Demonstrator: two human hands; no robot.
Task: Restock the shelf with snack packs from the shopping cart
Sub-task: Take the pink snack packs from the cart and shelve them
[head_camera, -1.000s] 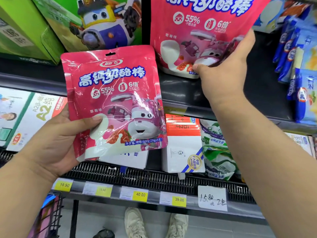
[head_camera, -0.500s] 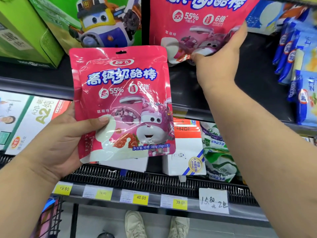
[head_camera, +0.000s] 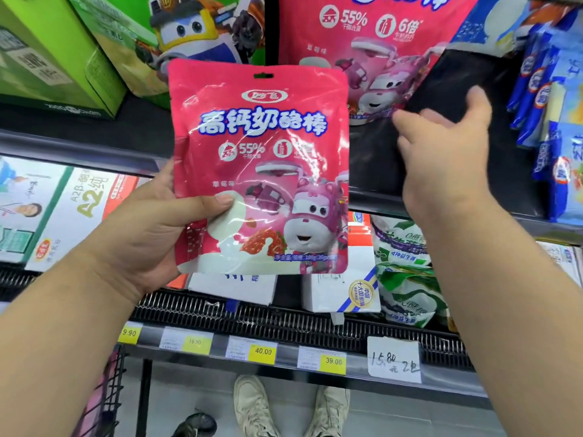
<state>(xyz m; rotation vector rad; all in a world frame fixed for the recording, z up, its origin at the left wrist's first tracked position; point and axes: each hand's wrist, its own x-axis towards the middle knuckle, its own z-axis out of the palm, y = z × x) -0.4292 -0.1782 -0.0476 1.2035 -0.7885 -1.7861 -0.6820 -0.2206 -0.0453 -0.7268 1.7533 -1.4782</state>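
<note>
My right grip (head_camera: 441, 159) has just let go. A moment ago it was pinching the bottom of the pink pack (head_camera: 362, 42) up on the top shelf (head_camera: 511, 137). Now it has pulled back toward me, and its fingers are spread and loose with nothing in them. It is a bit blurry, so I think it is moving. That pack now stands on the shelf by itself, on the far side, with the green box (head_camera: 47, 58) to its left and the blue packs (head_camera: 561, 168) to its right. I think that one is done. My left grip (head_camera: 148, 234) holds a second pack (head_camera: 258, 165) of the same kind. Its thumb presses on the front, low on the left side, and its fingers are hidden behind. This pack has come up higher and a little to the right since a moment ago. It is in the air, near me, in front of the shelf and not yet on it. I think it goes next, just in front of the first one or beside it. My free right grip is close enough to take it. The cart (head_camera: 104, 389) shows only as some wire at the bottom left.
</note>
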